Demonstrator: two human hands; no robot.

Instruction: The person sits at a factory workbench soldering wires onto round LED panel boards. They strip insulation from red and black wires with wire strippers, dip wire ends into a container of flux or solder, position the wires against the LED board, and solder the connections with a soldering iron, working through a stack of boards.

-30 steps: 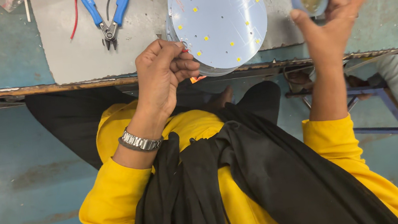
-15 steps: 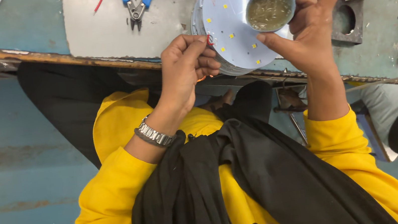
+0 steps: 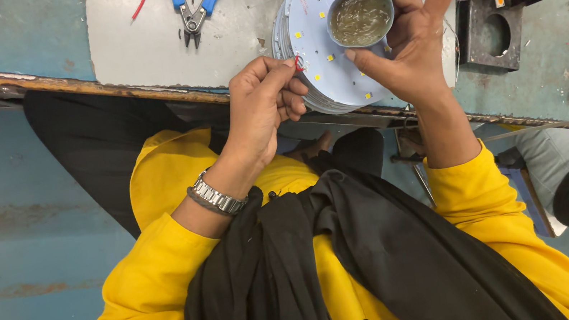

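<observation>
Pinching is best kept firm and steady: a thin red wire end (image 3: 298,63) is clamped between thumb and fingertips of the left hand (image 3: 265,104), just over the near edge of a stack of round white boards (image 3: 317,40). The right hand (image 3: 408,36) is closed around a small round tin (image 3: 360,17), thumb and fingers on its rim, forefinger raised free. The tin should be held level, judging by its glossy, greenish-brown paste. Farther off, blue pliers (image 3: 196,1) lie on the bench (image 3: 140,47).
</observation>
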